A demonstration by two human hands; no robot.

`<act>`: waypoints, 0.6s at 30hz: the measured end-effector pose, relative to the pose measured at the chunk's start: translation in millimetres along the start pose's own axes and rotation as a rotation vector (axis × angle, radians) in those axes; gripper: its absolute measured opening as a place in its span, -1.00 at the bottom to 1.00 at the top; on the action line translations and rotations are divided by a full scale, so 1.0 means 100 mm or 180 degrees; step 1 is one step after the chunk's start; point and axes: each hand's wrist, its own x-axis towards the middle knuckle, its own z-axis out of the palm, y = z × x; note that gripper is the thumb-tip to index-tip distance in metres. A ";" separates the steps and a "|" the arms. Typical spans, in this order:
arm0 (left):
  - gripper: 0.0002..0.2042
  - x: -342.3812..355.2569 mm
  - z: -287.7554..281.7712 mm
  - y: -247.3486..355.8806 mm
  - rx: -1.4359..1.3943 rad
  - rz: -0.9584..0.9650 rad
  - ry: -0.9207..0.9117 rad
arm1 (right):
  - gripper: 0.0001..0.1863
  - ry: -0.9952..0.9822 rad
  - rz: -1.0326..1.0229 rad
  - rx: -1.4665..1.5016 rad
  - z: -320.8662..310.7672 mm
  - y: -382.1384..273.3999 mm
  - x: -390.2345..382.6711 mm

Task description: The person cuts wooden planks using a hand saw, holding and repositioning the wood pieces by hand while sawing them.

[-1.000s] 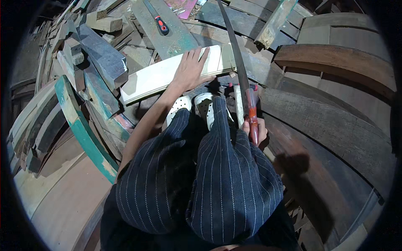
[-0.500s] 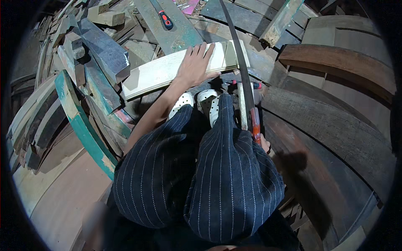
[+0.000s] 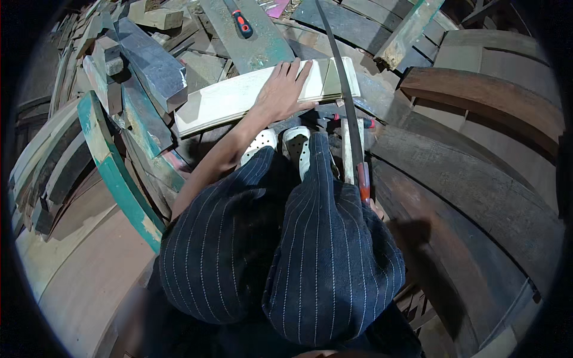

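Observation:
A white-painted board (image 3: 224, 95) lies crosswise in front of my feet. My left hand (image 3: 285, 89) rests flat on it, fingers stretched out and a little apart. A long dark saw (image 3: 344, 89) crosses the board near its right end, beside a greyish-green band on the paint. My right hand (image 3: 376, 209) is closed round the saw's orange-red handle, low by my right knee; the knee hides most of that hand. Whether the blade has cut into the wood I cannot tell.
A tool with a red-and-black handle (image 3: 243, 25) lies on a dusty greenish plank (image 3: 262, 51). Wood offcuts (image 3: 149, 62) pile up at the left, near a curved green-painted piece (image 3: 122, 173). Under the blade is a red-and-dark tool (image 3: 367, 123). Brown planks (image 3: 459, 155) cover the right side.
The saw and my right hand have slid slightly back toward me, so less of the hand shows past my knee. My left hand stays in place on the board.

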 end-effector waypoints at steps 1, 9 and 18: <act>-0.05 -0.02 -0.02 -0.01 0.0009 -0.0018 -0.0009 | -0.53 -0.0021 -0.0005 -0.0001 0.05 -0.31 -0.03; -0.07 0.00 0.00 -0.03 -0.0068 0.0090 -0.0036 | -0.90 0.1163 -0.2372 0.0574 0.35 -1.15 1.02; -0.07 0.03 -0.04 0.00 0.0000 -0.0127 -0.0126 | -0.85 0.1474 -0.0879 0.0213 0.42 -0.50 0.35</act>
